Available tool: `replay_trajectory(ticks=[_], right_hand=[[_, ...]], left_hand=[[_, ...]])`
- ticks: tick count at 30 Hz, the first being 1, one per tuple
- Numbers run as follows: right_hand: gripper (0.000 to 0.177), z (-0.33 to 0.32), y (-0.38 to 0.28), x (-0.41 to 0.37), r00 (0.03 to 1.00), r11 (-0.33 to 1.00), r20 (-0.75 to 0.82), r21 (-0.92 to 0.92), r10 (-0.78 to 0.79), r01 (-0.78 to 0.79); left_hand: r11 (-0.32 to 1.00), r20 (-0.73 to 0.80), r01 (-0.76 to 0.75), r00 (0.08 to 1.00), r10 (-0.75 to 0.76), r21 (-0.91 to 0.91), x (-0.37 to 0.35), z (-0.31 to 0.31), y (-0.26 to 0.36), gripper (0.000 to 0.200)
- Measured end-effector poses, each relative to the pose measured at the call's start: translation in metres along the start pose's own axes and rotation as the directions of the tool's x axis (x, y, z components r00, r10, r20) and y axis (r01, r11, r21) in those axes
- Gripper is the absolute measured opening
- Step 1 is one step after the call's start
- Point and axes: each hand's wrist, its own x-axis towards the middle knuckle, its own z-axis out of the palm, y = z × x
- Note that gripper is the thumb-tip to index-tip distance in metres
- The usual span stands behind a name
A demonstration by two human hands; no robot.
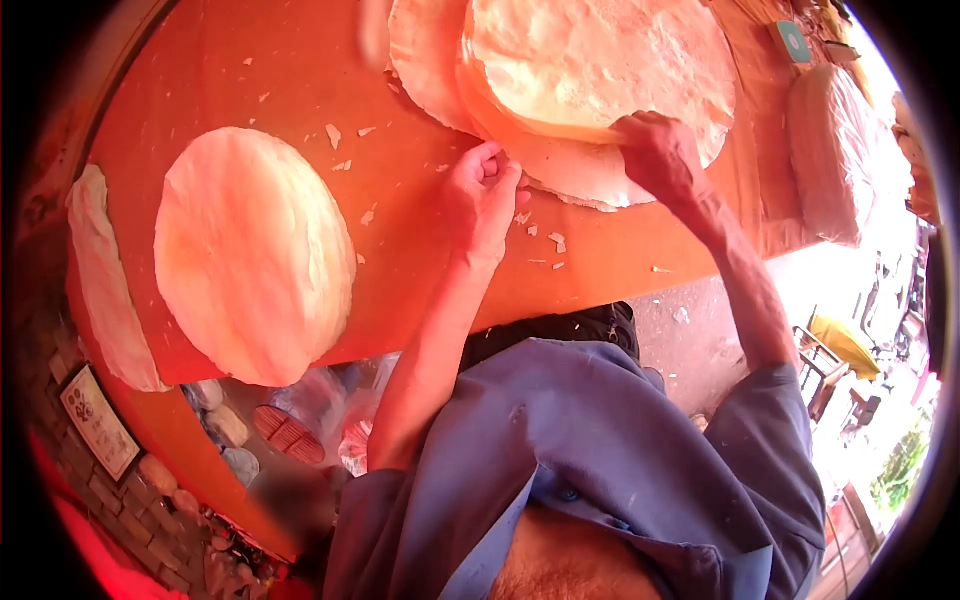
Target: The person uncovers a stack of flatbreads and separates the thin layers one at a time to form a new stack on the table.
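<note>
Large thin round flatbreads (600,60) lie overlapped at the top of the orange table (400,240). My right hand (660,160) is closed on the near edge of the upper flatbread, which is slightly lifted there. My left hand (487,195) is beside the lower flatbread's near edge, its fingers curled together in a pinch; whatever they hold is too small to make out. A separate stack of oval flatbreads (250,255) rests to the left.
A folded flatbread piece (110,290) lies at the table's left edge. Crumbs are scattered over the tabletop. A wrapped white bundle (830,150) and a small green box (790,42) are at the right. Plastic bags (310,410) are below the table.
</note>
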Motion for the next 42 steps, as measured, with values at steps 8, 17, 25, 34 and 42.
replay_trajectory(ticks=[8,17,25,34,42], right_hand=[[0.026,-0.010,-0.011,-0.020,0.992,0.995,-0.127,0.104,0.012,0.002],[0.025,-0.002,-0.026,-0.027,0.990,0.990,-0.135,0.138,0.033,-0.014],[0.024,-0.007,-0.041,-0.022,0.992,0.988,-0.128,0.150,0.000,0.019],[0.020,-0.020,-0.025,-0.013,0.984,0.978,-0.091,-0.131,0.151,-0.162],[0.018,-0.167,-0.053,0.018,0.890,0.914,-0.442,-0.306,0.111,-0.266]], left_hand=[[0.947,0.035,0.184,0.983,-0.181,-0.263,-0.003,0.002,0.008,0.032],[0.984,0.004,0.119,0.993,-0.120,-0.134,-0.005,0.004,0.014,0.030],[0.902,0.176,0.226,0.969,-0.172,-0.367,-0.001,0.002,0.007,0.028],[0.912,0.366,0.209,0.928,-0.071,-0.352,-0.001,0.012,0.024,0.035],[0.982,-0.029,0.167,0.985,-0.170,-0.086,-0.012,-0.009,0.003,0.039]])
